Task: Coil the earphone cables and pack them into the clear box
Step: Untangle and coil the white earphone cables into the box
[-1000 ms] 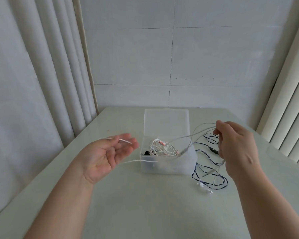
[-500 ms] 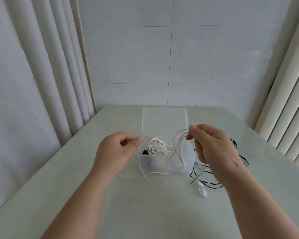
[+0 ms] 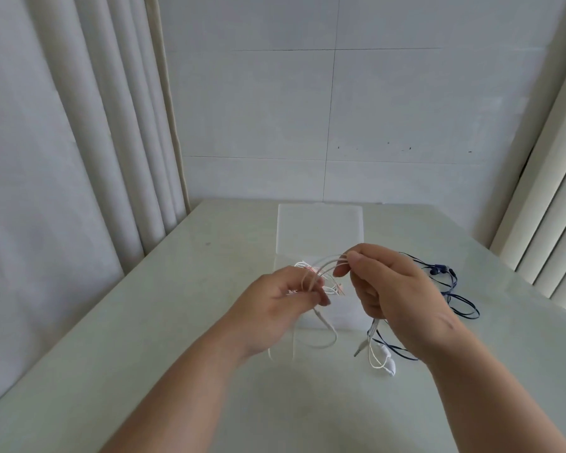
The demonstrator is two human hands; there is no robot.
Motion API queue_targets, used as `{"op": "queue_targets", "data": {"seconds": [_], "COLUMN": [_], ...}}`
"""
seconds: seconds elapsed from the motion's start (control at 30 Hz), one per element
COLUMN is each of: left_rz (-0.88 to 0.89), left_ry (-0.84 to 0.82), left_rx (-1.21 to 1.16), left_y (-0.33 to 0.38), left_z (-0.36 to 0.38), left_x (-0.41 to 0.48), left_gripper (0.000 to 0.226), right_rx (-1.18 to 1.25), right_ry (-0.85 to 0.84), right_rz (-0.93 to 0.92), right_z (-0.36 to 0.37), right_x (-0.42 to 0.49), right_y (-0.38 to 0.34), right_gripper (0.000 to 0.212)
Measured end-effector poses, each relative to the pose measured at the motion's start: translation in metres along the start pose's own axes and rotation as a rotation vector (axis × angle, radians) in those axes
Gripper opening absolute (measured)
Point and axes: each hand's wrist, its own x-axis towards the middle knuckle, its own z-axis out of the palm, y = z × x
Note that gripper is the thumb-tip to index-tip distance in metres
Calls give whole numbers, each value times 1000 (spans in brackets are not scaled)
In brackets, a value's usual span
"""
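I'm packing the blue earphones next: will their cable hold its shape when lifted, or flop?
Probably floppy: the blue cable lies in loose, uneven loops on the table. Likely light, being thin. May snag: it runs beside the white earbuds.

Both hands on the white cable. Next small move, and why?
Likely draw one more loop into the left hand: it and the right hand pinch the white cable in a few loops, but a loose tail hangs below the left hand.
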Motion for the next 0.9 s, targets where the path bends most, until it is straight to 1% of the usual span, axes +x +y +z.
{"op": "queue_targets", "data": {"seconds": [0.1,0.17,0.23,0.3,0.37,0.43,0.47,0.5,0.53,0.6,0.63,0.7,0.73,0.8,0.83,0.9], "left_rz": [12,-7,-6,21,81,151,166,167,160,132,112,63,33,-49,-85,-114], "left_ry": [42,98,177,255,373,479,501,500,484,449,432,388,361,287,252,216], "left_rx": [-201,-246,-103,147,360,497,546,596,644,705,700,621,530,261,131,-20], "left_y": [5,8,5,-1,-7,-8,-8,-10,-11,-12,-12,-12,-9,-3,-1,3], "left_z": [-8,-17,-28,-36,-41,-43,-45,-46,-47,-49,-49,-47,-46,-42,-41,-38], "left_x": [-1,-2,-1,2,3,4,4,4,4,4,5,5,5,3,2,0], "left_gripper": [24,27,27,23,19,13,11,11,12,14,16,29,32,36,37,30], "right_rx": [45,44,40,-8,-218,-469,-532,-560,-580,-622,-635,-598,-523,-310,-201,-53], "right_ry": [130,260,326,294,199,69,31,28,61,173,214,202,158,71,55,56], "right_rz": [31,72,119,149,139,103,93,87,78,57,61,113,153,230,254,276], "right_z": [-5,-9,-14,-17,-19,-20,-21,-22,-23,-27,-30,-31,-30,-25,-21,-17], "right_x": [0,3,7,8,6,3,2,2,2,5,7,6,5,4,4,5], "right_y": [-3,-2,2,4,5,3,2,1,1,1,3,2,1,0,1,2], "right_gripper": [34,33,37,38,33,29,29,30,33,42,48,56,55,49,45,39]}}
